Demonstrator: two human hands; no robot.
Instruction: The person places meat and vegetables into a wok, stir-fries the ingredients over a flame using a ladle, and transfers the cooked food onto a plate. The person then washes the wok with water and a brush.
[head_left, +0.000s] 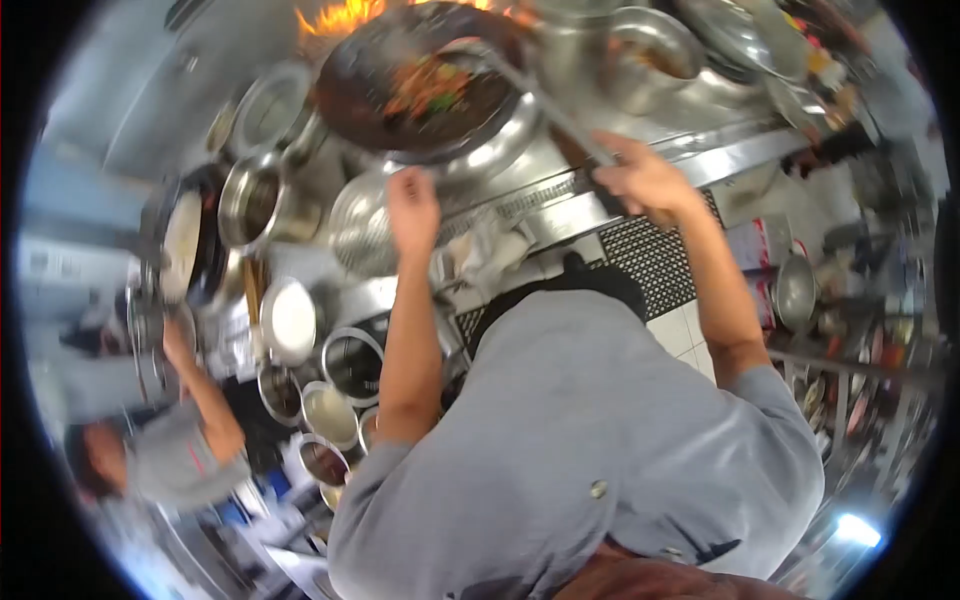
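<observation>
A dark wok (350,110) sits over flames (345,14), with chopped reddish and green food (430,88) in it. My right hand (640,178) is closed round the handle of a long metal ladle (560,115), whose far end reaches into the wok. Just below the wok's near rim is my left hand (412,205), its fingers curled together; whether anything is in them is too small to tell. A crumpled pale cloth (492,250) lies on the stove edge to the right of my left forearm.
Pots (250,200), a white round container (290,320) and several tubs of sauce (330,415) stand at the left. A co-worker (185,450) is at the far left. A steel bowl (655,60) sits at the upper right. Below it is a black perforated mat (650,265).
</observation>
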